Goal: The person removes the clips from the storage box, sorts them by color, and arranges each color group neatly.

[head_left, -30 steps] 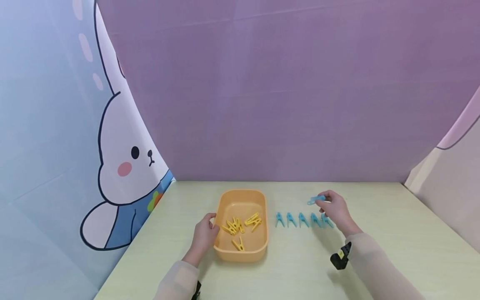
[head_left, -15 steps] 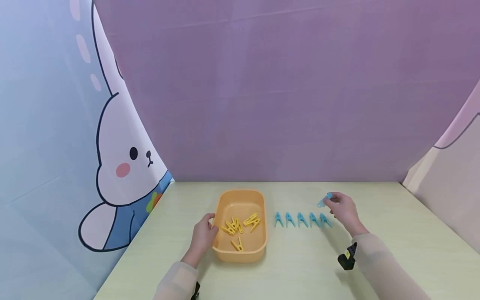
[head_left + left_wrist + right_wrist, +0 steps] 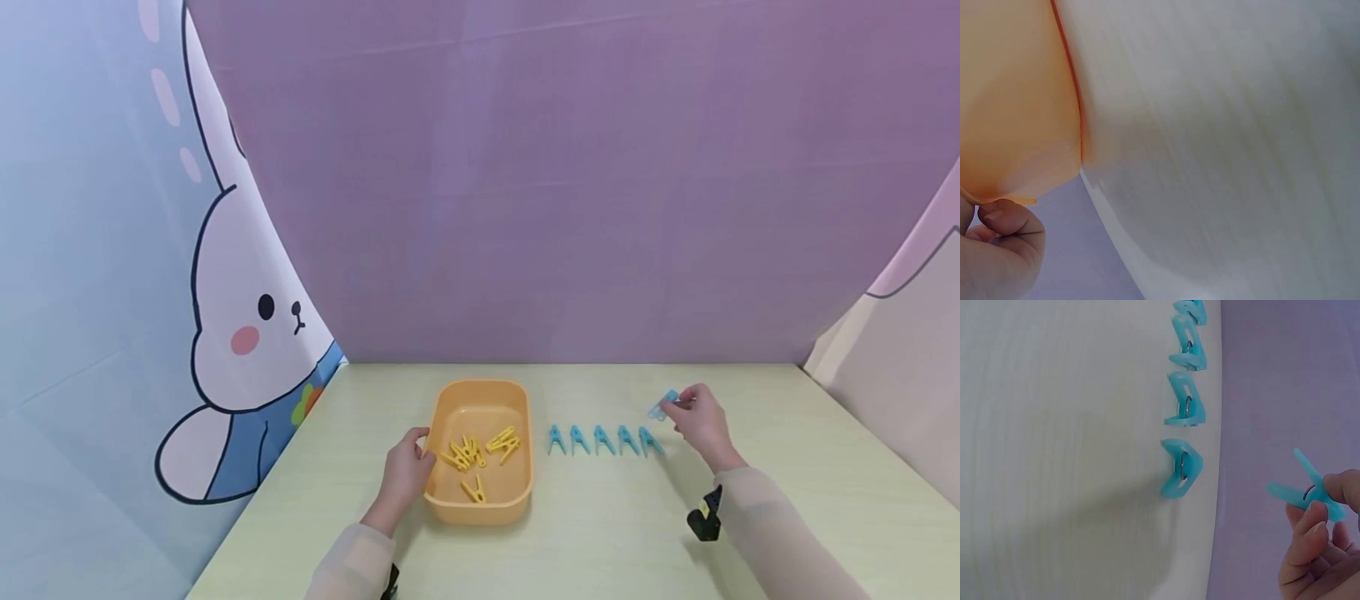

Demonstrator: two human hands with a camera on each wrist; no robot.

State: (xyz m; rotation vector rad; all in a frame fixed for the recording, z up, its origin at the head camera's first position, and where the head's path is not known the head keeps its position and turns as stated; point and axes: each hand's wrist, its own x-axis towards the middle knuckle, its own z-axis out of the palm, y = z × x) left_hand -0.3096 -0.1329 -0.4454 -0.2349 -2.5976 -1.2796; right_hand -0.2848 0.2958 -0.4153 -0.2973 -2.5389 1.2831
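Observation:
My left hand grips the left rim of an orange plastic basin; the left wrist view shows curled fingers at its edge. Inside the basin lie several yellow clothespins. Between thumb and fingers, my right hand pinches a blue clothespin, held above the table beyond the right end of a row. That row is made of several blue clothespins, evenly spaced and lying to the right of the basin with their legs toward me.
The pale wood-grain table carries everything. A purple cloth backdrop rises at its far edge. On the left hangs a blue panel with a cartoon rabbit; a whitish panel stands on the right.
My right hand has moved to the right with the blue clothespin, uncovering the last one in the row. The pinched clothespin has turned a little. My left hand stays on the basin rim.

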